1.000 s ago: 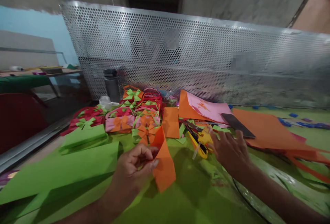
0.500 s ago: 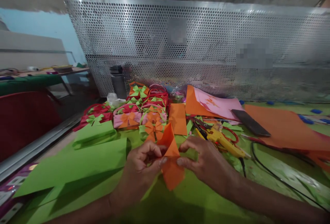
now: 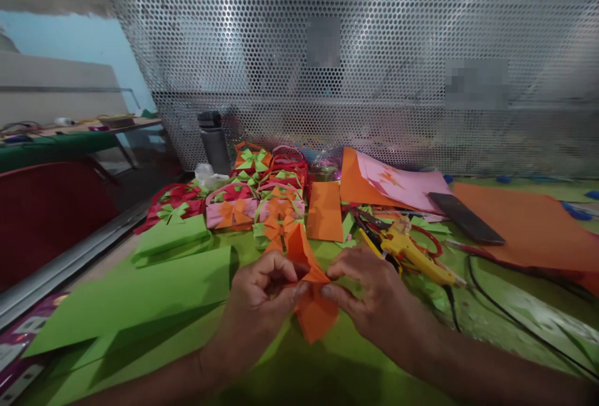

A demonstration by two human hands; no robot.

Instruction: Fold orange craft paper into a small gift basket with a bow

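A folded piece of orange paper [image 3: 317,315] is held over the green tabletop, its pointed flap standing up at the top. My left hand [image 3: 262,300] pinches its left edge between thumb and fingers. My right hand [image 3: 367,294] closes on its right edge, thumb and forefinger at the fold. Just beyond the hands sit small paper bags [image 3: 231,212] in pink, red and orange with paper bows. An orange paper panel [image 3: 324,211] stands behind the held piece.
Green paper sheets [image 3: 154,294] lie at the left, beside a folded green paper piece [image 3: 173,241]. To the right are a yellow glue gun [image 3: 416,256] with its cord, a dark phone [image 3: 465,217] and orange sheets [image 3: 528,219]. A dark bottle [image 3: 214,141] stands before a perforated metal panel [image 3: 281,50].
My right hand's fingers have come in against the paper's right edge. The paper's middle is pinched narrower, and its upright flap leans a little left. The view has tilted slightly down.
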